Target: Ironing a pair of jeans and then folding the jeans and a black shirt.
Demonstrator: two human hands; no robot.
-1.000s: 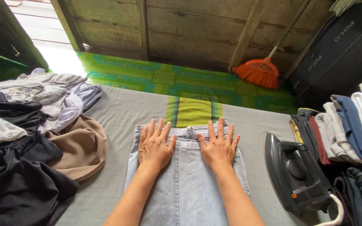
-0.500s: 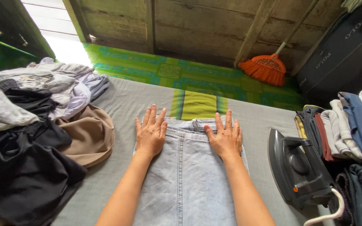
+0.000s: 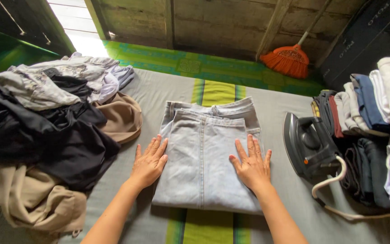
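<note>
A person's left hand (image 3: pixel 149 163) and right hand (image 3: pixel 253 166), fingers spread wide and flat, press the folded pale denim garment (image 3: pixel 208 153) at centre of the grey cloth (image 3: pixel 159 95), apparently smoothing it; black iron (image 3: pixel 308 147) rests at 3 o'clock.

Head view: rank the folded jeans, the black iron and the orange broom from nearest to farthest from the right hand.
1. Folded jeans: under the right hand, which lies flat on their right edge.
2. Black iron: just to the right, on the grey cloth.
3. Orange broom: far off, leaning on the wooden wall.
</note>
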